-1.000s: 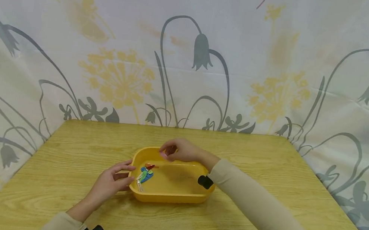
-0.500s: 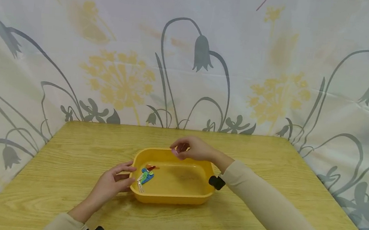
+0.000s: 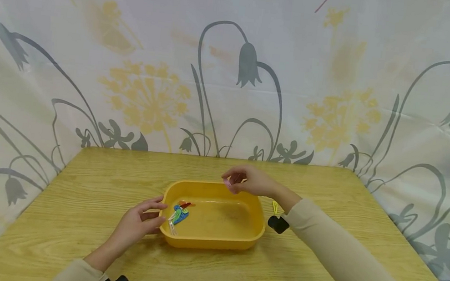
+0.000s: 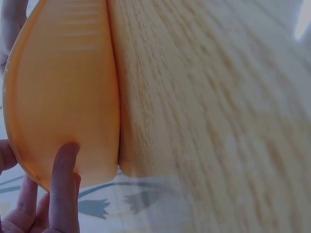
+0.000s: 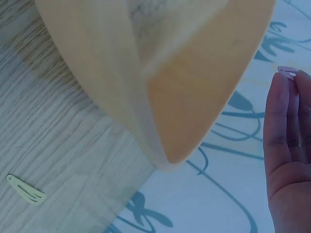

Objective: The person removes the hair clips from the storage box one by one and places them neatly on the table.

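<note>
My right hand (image 3: 251, 181) pinches a pink snap hair clip (image 3: 228, 184) between thumb and fingertips, above the far rim of a yellow plastic tray (image 3: 214, 244). In the right wrist view the pink clip (image 5: 287, 72) shows at the fingertips. At the tray's left end my left hand (image 3: 138, 218) holds the rim. Its fingertips reach over the edge, and in the left wrist view a finger (image 4: 64, 189) lies against the outer wall. Several hair clips (image 3: 178, 214), blue, green, red, orange and pale, lie bunched inside the tray at its left.
A yellow-green snap hair clip (image 3: 275, 207) lies on the wooden table (image 3: 101, 182) right of the tray, partly behind the right wrist's camera (image 3: 278, 224). A patterned curtain (image 3: 230, 90) rises behind the table and along both sides.
My right hand has moved right along the tray's far rim with the pink clip. The yellow-green clip on the table has come into view. My left hand stays on the tray.
</note>
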Available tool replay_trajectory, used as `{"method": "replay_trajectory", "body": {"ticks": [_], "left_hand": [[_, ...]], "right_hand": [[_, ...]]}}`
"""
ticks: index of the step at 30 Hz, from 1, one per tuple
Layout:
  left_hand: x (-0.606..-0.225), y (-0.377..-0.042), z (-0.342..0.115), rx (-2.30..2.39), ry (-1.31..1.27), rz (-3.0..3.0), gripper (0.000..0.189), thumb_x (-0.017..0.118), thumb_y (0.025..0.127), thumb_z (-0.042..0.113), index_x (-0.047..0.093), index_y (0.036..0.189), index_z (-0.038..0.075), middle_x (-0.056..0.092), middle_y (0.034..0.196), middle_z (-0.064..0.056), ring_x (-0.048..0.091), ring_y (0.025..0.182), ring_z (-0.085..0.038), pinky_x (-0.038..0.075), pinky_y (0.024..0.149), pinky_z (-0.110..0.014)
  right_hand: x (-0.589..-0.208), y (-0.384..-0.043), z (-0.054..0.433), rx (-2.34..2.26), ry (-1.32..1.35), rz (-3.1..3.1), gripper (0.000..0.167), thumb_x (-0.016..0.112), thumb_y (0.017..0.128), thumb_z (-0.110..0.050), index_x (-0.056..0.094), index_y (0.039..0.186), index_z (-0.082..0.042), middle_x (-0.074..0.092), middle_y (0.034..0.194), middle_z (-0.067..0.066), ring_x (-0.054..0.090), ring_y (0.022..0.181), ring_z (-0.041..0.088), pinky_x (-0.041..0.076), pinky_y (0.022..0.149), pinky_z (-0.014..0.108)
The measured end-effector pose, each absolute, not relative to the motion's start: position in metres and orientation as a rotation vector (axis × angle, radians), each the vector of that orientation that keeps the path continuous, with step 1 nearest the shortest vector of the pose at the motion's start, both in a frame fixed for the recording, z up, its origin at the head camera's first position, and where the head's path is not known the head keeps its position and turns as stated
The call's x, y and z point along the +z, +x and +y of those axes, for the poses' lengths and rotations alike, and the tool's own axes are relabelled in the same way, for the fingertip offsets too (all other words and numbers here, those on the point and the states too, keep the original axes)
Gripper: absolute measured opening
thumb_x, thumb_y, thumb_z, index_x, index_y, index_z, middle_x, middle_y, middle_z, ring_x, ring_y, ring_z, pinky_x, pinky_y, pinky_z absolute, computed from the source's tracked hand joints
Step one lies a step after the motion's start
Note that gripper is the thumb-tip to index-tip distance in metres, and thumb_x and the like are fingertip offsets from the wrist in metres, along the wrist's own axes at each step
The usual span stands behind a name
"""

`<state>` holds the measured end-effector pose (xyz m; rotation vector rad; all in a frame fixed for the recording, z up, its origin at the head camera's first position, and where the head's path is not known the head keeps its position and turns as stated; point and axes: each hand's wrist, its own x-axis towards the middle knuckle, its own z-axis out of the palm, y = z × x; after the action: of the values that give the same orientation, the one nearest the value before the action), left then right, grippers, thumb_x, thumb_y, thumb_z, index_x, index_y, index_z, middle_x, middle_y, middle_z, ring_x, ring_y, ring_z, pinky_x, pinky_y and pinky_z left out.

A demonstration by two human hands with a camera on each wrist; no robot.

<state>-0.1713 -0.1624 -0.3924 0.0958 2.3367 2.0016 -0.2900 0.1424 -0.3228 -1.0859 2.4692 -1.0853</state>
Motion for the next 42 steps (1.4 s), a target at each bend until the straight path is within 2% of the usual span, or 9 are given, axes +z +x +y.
{"method": "replay_trajectory", "body": {"ticks": [22, 26, 32, 38, 42], "left_hand": [[-0.392, -0.17, -0.162, 1.996, 0.092, 2.359, 0.033, 0.064, 0.086, 0.001, 0.056, 0.117, -0.009, 0.037, 0.144, -0.013, 0.052, 0.113, -0.035, 0.057, 0.069, -0.035], [-0.393, -0.171, -0.161, 1.995, 0.092, 2.362, 0.033, 0.063, 0.087, 0.0, 0.056, 0.118, -0.008, 0.041, 0.14, -0.014, 0.054, 0.111, -0.034, 0.057, 0.069, -0.035], [-0.392, -0.173, -0.16, 1.999, 0.07, 2.361, 0.034, 0.062, 0.087, -0.001, 0.056, 0.12, -0.007, 0.047, 0.134, -0.017, 0.055, 0.109, -0.033, 0.057, 0.07, -0.037], [-0.394, -0.172, -0.16, 2.0, 0.062, 2.363, 0.031, 0.062, 0.087, -0.001, 0.057, 0.117, -0.008, 0.043, 0.139, -0.015, 0.055, 0.11, -0.034, 0.057, 0.07, -0.038], [-0.393, -0.172, -0.159, 2.0, 0.061, 2.366, 0.03, 0.062, 0.087, -0.001, 0.057, 0.116, -0.008, 0.042, 0.139, -0.015, 0.055, 0.109, -0.033, 0.057, 0.071, -0.038]], "right_hand": [[-0.33, -0.287, 0.183, -1.192, -0.995, 2.534, 0.034, 0.065, 0.085, 0.001, 0.061, 0.119, 0.0, 0.062, 0.091, 0.005, 0.059, 0.082, 0.02, 0.053, 0.074, 0.029], [-0.331, -0.286, 0.192, -1.227, -0.959, 2.536, 0.035, 0.065, 0.085, 0.001, 0.06, 0.119, 0.001, 0.062, 0.091, 0.006, 0.059, 0.082, 0.021, 0.054, 0.073, 0.029], [-0.337, -0.285, 0.204, -1.346, -0.891, 2.491, 0.035, 0.064, 0.086, 0.001, 0.058, 0.12, 0.005, 0.062, 0.09, 0.012, 0.062, 0.08, 0.025, 0.056, 0.071, 0.033], [-0.341, -0.283, 0.218, -1.401, -0.818, 2.523, 0.036, 0.064, 0.087, -0.001, 0.056, 0.121, 0.005, 0.06, 0.092, 0.014, 0.062, 0.082, 0.024, 0.056, 0.073, 0.033], [-0.345, -0.283, 0.23, -1.473, -0.776, 2.512, 0.035, 0.062, 0.088, 0.0, 0.055, 0.122, 0.005, 0.059, 0.092, 0.016, 0.062, 0.082, 0.024, 0.055, 0.075, 0.04]]}}
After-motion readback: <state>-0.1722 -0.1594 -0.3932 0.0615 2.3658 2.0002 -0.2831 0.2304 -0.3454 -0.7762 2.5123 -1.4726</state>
